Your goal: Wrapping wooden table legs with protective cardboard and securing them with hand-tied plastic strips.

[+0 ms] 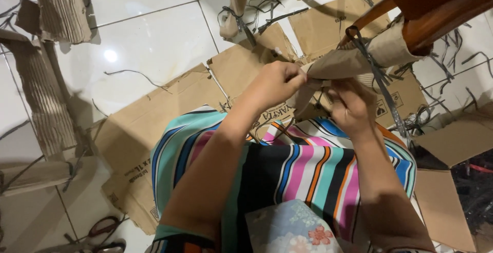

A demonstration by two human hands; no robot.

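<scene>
My left hand (280, 81) pinches the edge of a brown corrugated cardboard wrap (354, 58) that is folded around a wooden chair leg (436, 24). My right hand (352, 106) grips the lower part of the same cardboard wrap from below. A dark plastic strap (380, 78) runs around the wrap and hangs down its side. Both hands work above my lap, which is covered by a striped, many-coloured cloth (308, 171).
Flattened cardboard sheets (138, 124) lie on the white tiled floor (149, 32) in front of me. Rolled corrugated pieces (43, 99) stand at the left. Another wrapped leg (237, 6) is at top centre. Loose dark straps (452, 53) litter the floor. Scissors (105, 235) lie at bottom left.
</scene>
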